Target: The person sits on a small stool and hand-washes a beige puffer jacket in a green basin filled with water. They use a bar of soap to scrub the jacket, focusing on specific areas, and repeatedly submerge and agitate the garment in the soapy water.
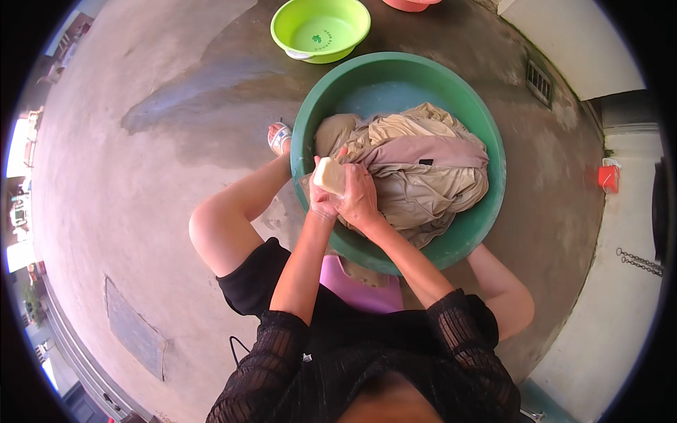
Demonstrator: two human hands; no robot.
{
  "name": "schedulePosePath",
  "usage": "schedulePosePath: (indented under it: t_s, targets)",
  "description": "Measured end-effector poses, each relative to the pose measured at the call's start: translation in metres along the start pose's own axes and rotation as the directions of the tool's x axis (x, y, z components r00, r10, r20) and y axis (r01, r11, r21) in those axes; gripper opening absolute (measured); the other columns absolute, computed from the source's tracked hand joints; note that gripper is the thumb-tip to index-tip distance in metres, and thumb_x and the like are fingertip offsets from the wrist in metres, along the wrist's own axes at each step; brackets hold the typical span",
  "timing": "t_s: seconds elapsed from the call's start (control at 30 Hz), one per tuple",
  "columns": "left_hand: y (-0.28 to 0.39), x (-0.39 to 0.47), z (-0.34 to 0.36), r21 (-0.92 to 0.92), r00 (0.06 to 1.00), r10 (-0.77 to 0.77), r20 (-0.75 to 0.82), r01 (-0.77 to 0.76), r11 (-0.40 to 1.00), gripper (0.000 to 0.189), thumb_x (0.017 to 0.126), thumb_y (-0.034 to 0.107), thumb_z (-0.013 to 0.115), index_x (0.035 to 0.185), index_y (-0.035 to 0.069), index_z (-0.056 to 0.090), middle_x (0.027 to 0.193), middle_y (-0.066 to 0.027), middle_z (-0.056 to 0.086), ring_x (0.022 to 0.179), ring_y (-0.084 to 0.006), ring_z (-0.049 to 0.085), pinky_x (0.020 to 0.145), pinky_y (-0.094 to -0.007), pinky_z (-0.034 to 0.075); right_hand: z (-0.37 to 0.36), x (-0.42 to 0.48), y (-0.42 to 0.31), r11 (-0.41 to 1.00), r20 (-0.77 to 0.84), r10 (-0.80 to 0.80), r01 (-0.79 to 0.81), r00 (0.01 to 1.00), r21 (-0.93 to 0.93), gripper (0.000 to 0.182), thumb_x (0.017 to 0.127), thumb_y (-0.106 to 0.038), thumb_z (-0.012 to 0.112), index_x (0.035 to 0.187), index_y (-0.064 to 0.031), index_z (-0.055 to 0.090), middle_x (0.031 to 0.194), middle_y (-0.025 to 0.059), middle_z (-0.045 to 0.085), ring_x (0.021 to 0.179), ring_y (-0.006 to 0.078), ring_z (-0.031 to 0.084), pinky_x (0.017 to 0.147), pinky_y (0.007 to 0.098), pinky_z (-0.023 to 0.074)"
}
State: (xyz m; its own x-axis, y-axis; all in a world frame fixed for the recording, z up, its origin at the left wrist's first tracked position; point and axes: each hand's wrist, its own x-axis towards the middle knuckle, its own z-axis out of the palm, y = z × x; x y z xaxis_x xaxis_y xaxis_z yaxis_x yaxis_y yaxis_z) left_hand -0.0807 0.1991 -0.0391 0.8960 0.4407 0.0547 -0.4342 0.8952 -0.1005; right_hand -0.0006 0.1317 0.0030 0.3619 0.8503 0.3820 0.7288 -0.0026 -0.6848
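Observation:
A cream-coloured bar of soap is held between my two hands over the left rim of a large green plastic tub. My left hand cups it from below and the left side, with fingertips showing past its far end. From the right, my right hand grips the same bar, thumb along its edge. Beside and below my hands, a bundle of wet beige fabric fills much of the tub, with a pinkish band across it bearing a small black patch. Cloudy bluish water shows at the far side.
A lime-green basin stands beyond the tub, near part of a coral basin. Under me is a pink plastic stool. The concrete floor is partly wet. A floor drain grate and small red bucket are at right.

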Motion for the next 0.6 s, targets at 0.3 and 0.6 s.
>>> schedulePosePath:
  t_s: [0.3,0.6]
  targets:
    - [-0.022,0.029,0.028,0.308,0.88,0.169,-0.443,-0.028,0.951,0.065,0.092,0.058,0.042,0.129,0.005,0.048,0.12,-0.01,0.058,0.112,-0.0243,0.054,0.098,-0.0378,0.042,0.006,0.016,0.03,0.911,-0.159,0.404,-0.412,0.901,-0.023,0.068,0.073,-0.057,0.071,0.092,0.0046,0.051,0.086,0.0259,0.06,0.085,0.0442,0.061,0.07,0.0487,0.0473]
    - [-0.031,0.017,0.006,-0.108,0.916,-0.142,-0.375,0.109,0.988,0.056,0.098,0.049,0.034,0.135,0.008,0.043,0.128,-0.0124,0.053,0.118,-0.0279,0.051,0.102,-0.0427,0.04,-0.012,0.03,0.064,0.824,-0.187,0.53,-0.554,0.827,-0.119,0.062,0.074,-0.054,0.07,0.088,0.0038,0.052,0.084,0.0254,0.057,0.081,0.044,0.054,0.074,0.0499,0.0399]
